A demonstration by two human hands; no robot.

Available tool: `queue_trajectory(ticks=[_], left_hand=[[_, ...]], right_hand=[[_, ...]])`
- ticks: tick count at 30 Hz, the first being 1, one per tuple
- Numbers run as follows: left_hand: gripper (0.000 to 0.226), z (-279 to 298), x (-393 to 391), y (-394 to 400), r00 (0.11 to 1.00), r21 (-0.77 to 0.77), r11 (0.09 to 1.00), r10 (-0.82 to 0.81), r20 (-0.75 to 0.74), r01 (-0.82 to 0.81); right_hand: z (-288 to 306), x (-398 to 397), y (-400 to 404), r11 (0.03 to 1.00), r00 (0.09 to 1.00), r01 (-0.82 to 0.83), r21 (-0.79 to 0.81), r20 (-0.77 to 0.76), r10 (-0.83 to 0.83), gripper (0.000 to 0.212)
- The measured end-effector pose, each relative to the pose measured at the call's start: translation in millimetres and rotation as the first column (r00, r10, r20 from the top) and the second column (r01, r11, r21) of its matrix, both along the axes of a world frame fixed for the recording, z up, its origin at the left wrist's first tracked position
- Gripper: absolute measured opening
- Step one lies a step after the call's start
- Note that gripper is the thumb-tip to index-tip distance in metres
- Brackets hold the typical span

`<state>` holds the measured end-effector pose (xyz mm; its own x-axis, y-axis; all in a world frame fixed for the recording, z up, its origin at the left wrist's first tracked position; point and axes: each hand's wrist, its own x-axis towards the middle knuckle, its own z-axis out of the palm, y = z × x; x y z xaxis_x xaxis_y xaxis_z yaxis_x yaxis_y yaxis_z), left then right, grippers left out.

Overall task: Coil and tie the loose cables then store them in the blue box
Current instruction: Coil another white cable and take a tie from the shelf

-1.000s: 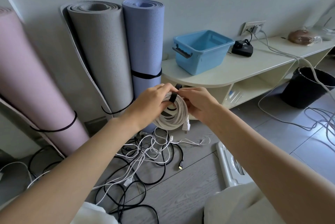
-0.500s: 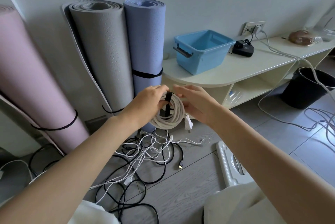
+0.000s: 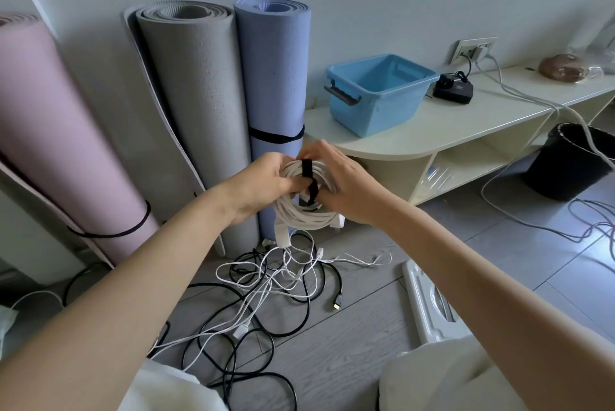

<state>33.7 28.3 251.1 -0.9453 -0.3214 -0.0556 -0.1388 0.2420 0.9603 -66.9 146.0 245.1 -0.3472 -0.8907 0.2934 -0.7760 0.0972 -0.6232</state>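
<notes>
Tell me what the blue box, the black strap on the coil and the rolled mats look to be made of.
Blue box: glossy moulded plastic, judging by its sheen and thin rim.
Black strap: matte fabric, likely hook-and-loop; it bends limply around the white cable coil.
Rolled mats: matte foam or rubber, with visibly pitted surfaces.

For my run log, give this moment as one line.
step: tying | left hand: holds white cable coil | right hand: pinches black strap | blue box: empty

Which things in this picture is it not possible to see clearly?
- Head view: strap fastening on white coil, hidden by right hand and left hand.
- Blue box floor, hidden by its near wall.
- Black bin contents, too dark.
</notes>
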Motion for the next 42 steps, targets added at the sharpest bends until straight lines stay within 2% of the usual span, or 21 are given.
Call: queue_trajectory(ticks=[4, 7, 10, 15, 18, 20, 23, 25, 28, 30, 32, 34, 38, 42], left_hand=[[0.009, 7, 8, -2, 0.996, 0.285, 0.954, -0.082, -0.037, 0.089], [0.009, 10, 12, -5, 0.993, 0.388, 0.914, -0.105, -0.055, 0.118], [0.009, 10, 14, -6, 0.991, 0.416, 0.899, -0.129, -0.047, 0.137], [0.012, 8, 15, -8, 0.992, 0.497, 0.860, -0.121, -0.024, 0.117], [0.010, 10, 15, -8, 0.984, 0.619, 0.771, -0.174, -0.024, 0.152], [0.014, 12, 14, -8, 0.983, 0.671, 0.729, -0.181, 0.002, 0.133], [0.015, 12, 13, -4, 0.975, 0.628, 0.765, -0.218, 0.039, 0.146], [0.016, 11, 12, -2, 0.968, 0.584, 0.795, -0.241, 0.062, 0.161], [0.021, 11, 10, 1, 0.966, 0.518, 0.841, -0.239, 0.098, 0.156], [0.022, 10, 8, 4, 0.967, 0.469, 0.870, -0.228, 0.114, 0.150], [0.020, 7, 7, 7, 0.963, 0.422, 0.891, -0.238, 0.122, 0.167], [0.017, 5, 6, 9, 0.961, 0.396, 0.899, -0.253, 0.116, 0.189], [0.013, 5, 3, 11, 0.972, 0.345, 0.922, -0.217, 0.090, 0.174], [0.019, 7, 3, 8, 0.979, 0.324, 0.928, -0.204, 0.023, 0.185]], right_hand=[[4, -1, 4, 0.997, 0.994, -0.016, -0.080, -0.109, 0.007, 0.054], [9, 2, 8, 0.981, 0.980, -0.032, -0.193, -0.200, -0.008, 0.043], [8, 4, 9, 0.968, 0.970, -0.071, -0.240, -0.242, 0.011, 0.034], [7, 0, 3, 0.943, 0.996, -0.016, -0.332, -0.091, -0.015, 0.028], [7, -1, 2, 0.947, 0.999, 0.021, -0.321, -0.025, -0.030, 0.022], [8, 0, 2, 0.958, 0.996, 0.046, -0.282, 0.083, -0.023, 0.015], [11, -1, 3, 0.968, 0.960, 0.096, -0.234, 0.279, -0.028, 0.008], [12, -1, 3, 0.968, 0.930, 0.149, -0.199, 0.361, -0.069, 0.015], [12, -1, 5, 0.959, 0.829, 0.243, -0.146, 0.545, -0.127, 0.017], [11, 0, 5, 0.962, 0.769, 0.247, -0.114, 0.627, -0.123, 0.014], [7, -1, 3, 0.964, 0.745, 0.255, -0.078, 0.652, -0.144, 0.017], [4, -4, 1, 0.961, 0.760, 0.274, -0.041, 0.621, -0.190, 0.020], [3, -7, 5, 0.983, 0.796, 0.182, 0.000, 0.587, -0.148, 0.017], [3, -7, 11, 0.997, 0.778, 0.072, 0.036, 0.623, -0.079, 0.036]])
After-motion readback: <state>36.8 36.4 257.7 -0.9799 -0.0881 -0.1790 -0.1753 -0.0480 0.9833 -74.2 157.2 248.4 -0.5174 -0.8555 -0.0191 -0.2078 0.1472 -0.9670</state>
